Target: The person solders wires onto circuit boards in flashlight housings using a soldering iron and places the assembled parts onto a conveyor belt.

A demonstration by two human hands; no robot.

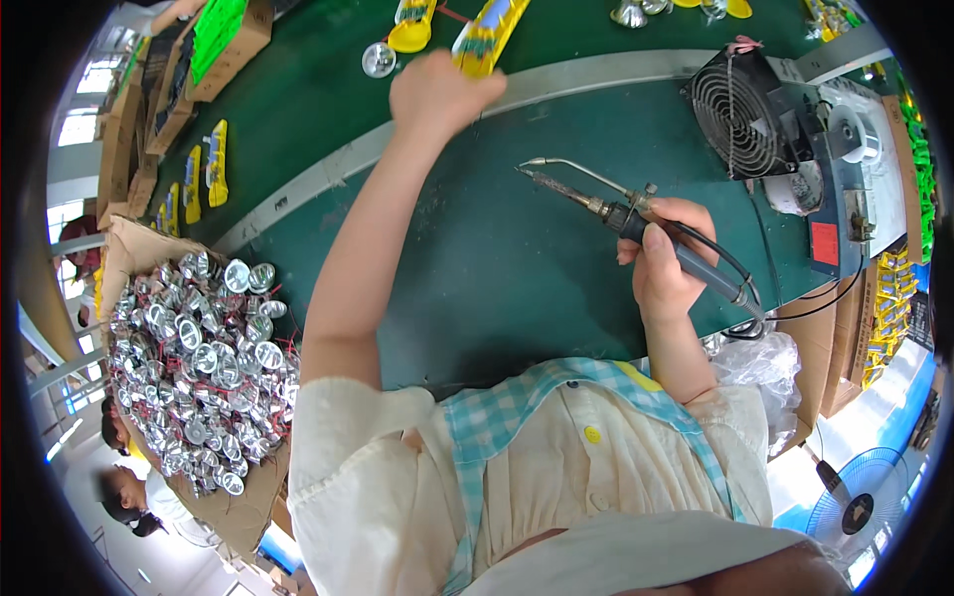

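While stretched far forward, left hand [437,94] closed on yellow flashlight body [487,35]; right hand [661,258] gripping soldering iron [636,221], tip aimed left toward it.

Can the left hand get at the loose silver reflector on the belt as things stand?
Probably yes. The left hand is stretched out onto the belt, on a yellow part, and the reflector lies just to its left with nothing between them. The hand would have to let go of the yellow part first.
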